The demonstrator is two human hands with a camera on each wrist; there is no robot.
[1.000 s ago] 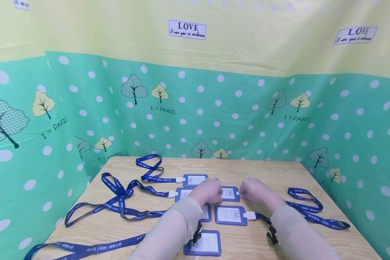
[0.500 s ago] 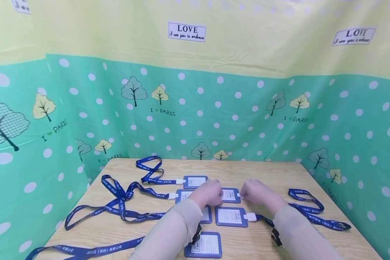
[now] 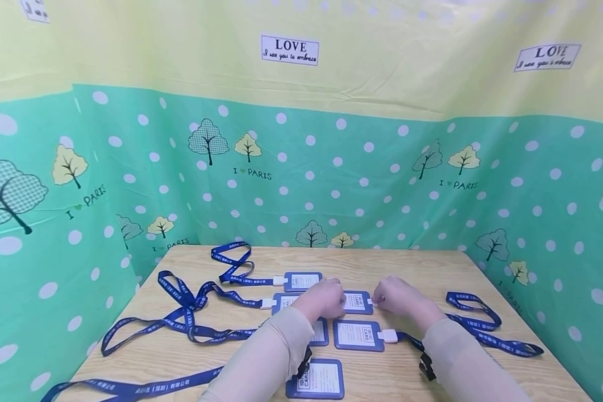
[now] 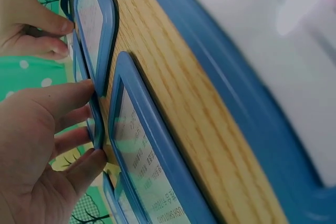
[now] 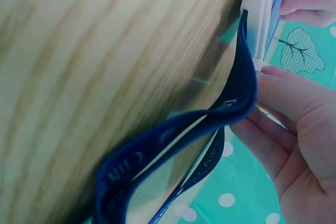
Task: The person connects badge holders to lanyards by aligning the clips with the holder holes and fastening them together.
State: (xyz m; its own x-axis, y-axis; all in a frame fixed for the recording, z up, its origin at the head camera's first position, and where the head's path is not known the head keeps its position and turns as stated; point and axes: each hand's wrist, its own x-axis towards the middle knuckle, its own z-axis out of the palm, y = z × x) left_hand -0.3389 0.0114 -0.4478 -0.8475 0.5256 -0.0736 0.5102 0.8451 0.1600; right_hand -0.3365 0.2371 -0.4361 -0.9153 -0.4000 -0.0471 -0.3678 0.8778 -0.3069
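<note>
In the head view a blue-framed ID badge holder [image 3: 357,302] lies between the two hands. My left hand [image 3: 323,298] holds its left end, and in the left wrist view the left fingers and thumb [image 4: 86,169] grip its short edge. At its right end my right hand [image 3: 401,297] pinches the white clip [image 3: 373,300]. The right wrist view shows the right hand [image 5: 299,124] with fingertips at the clip, behind a blue lanyard [image 5: 173,135]. Just nearer lies another badge holder [image 3: 359,335], its white clip pointing right.
Several more badge holders, such as one at the back [image 3: 303,281] and one at the front [image 3: 315,379], lie in a column on the wooden table [image 3: 407,262]. Their blue lanyards [image 3: 186,312] spread left; other lanyards [image 3: 474,318] curl on the right. A patterned curtain [image 3: 301,167] surrounds the table.
The scene dips slightly in the head view, then stays almost still. Both hands keep hold of the same badge holder in the same place.
</note>
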